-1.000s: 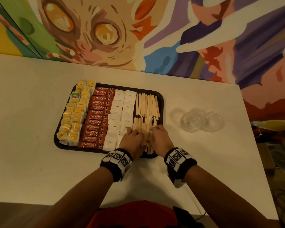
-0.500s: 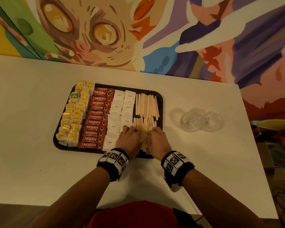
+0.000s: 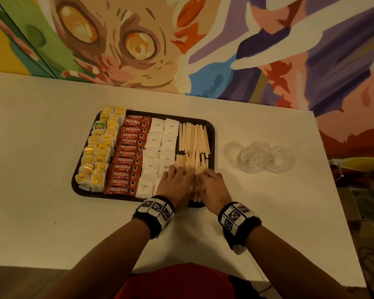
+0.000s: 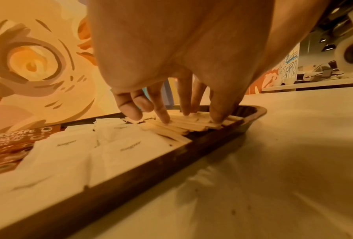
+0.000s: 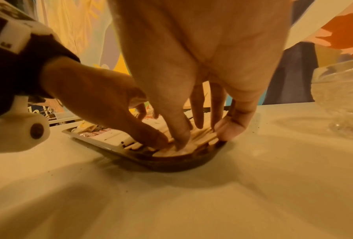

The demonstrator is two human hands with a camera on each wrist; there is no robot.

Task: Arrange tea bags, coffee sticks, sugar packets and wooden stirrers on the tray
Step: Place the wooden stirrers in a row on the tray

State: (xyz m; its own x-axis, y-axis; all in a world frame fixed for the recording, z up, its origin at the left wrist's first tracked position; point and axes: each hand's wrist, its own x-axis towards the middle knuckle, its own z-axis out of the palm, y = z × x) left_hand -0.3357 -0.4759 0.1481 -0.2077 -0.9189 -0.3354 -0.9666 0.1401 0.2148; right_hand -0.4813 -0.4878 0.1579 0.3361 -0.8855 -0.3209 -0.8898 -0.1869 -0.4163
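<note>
Both hands crept slightly left along the near stirrer row since a second ago. Your left hand (image 3: 176,183) and right hand (image 3: 212,186) lie flat, fingers spread, pressing the wooden stirrers (image 3: 193,139) level in the tray's (image 3: 212,134) right column — likely squaring them up. Sugar packets (image 3: 160,145), eleven-odd Nescafe sticks (image 3: 127,154), tea bags (image 3: 99,147) fill the other columns. Two glass bowls (image 3: 266,159) on the desk (image 3: 30,169).

Both forearms are bare. Each wrist wears a black band (image 3: 153,212) carrying white blocks printed with black square code markers; the right band (image 3: 238,219) matches. A white camera housing (image 5: 26,131) hangs under the left band. A red garment (image 3: 177,281) covers the torso.
</note>
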